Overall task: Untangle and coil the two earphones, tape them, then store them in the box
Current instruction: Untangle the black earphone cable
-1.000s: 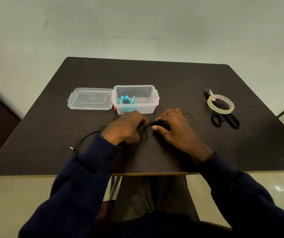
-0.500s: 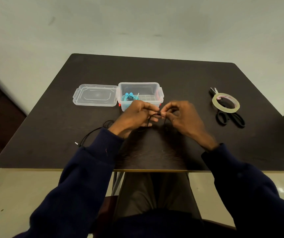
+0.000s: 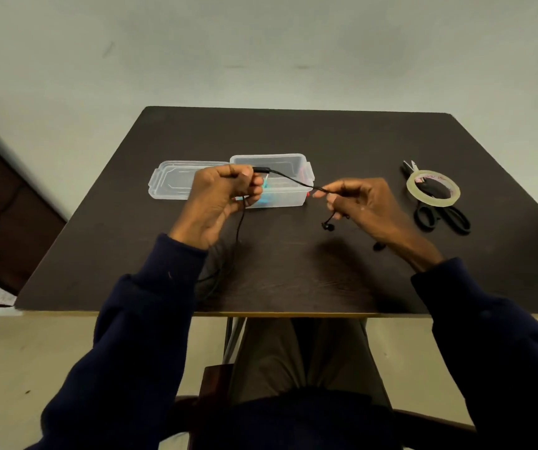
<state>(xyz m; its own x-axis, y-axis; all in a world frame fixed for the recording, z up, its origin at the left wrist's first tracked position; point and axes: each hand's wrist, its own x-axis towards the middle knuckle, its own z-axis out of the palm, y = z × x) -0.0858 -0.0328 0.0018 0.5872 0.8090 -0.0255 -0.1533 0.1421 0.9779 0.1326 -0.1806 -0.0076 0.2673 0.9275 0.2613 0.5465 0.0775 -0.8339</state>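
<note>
Black thin earphone cable [image 3: 290,180] runs between both hands, held above the dark wooden table [image 3: 293,131]. I see the left hand [image 3: 218,203] clenched around one end, with the slack dropping to the tabletop. The right hand [image 3: 368,206] pinches the cable, and a black earbud [image 3: 328,226] dangles beneath it. Just beyond sits the clear plastic box [image 3: 270,156], with a turquoise earphone [image 3: 266,198] inside. Its clear lid [image 3: 176,185] lies at its left. Far right, a clear tape roll [image 3: 433,203] rests on black-handled scissors [image 3: 452,217].
</note>
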